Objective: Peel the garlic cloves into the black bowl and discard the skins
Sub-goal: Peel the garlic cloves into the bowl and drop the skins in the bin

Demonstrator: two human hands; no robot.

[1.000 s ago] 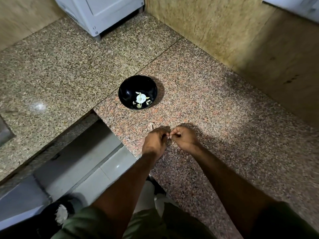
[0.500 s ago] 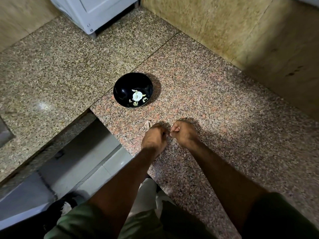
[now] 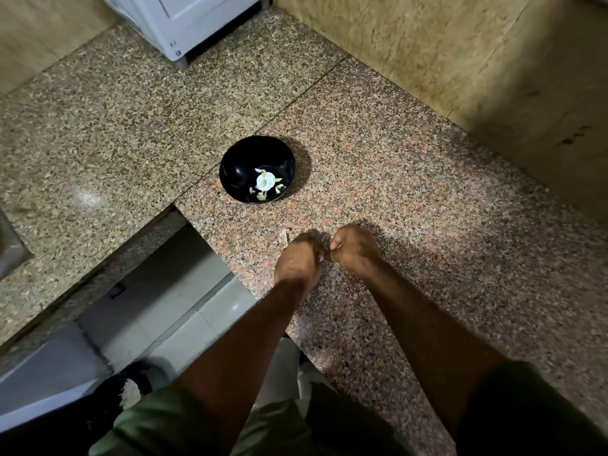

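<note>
The black bowl (image 3: 241,161) sits on the granite counter (image 3: 411,199), holding a white garlic piece (image 3: 265,182) and several small pale cloves or skin bits. Nearer to me, my left hand (image 3: 297,260) and my right hand (image 3: 353,250) are curled fingertip to fingertip just above the counter, pinching something tiny between them that is hidden by the fingers. A pale scrap of garlic skin (image 3: 284,236) lies on the counter just beyond my left hand's knuckles.
The counter is L-shaped, with an inner edge (image 3: 210,258) dropping to a tiled floor at my left. A white appliance (image 3: 184,21) stands at the back. Tan walls (image 3: 460,60) close the right and rear. A sink corner (image 3: 10,251) shows at far left.
Both hands stay pinched together at the same counter spot, the right one turned so its fingertips are now hidden. The view has shifted slightly. The bowl has not moved.
</note>
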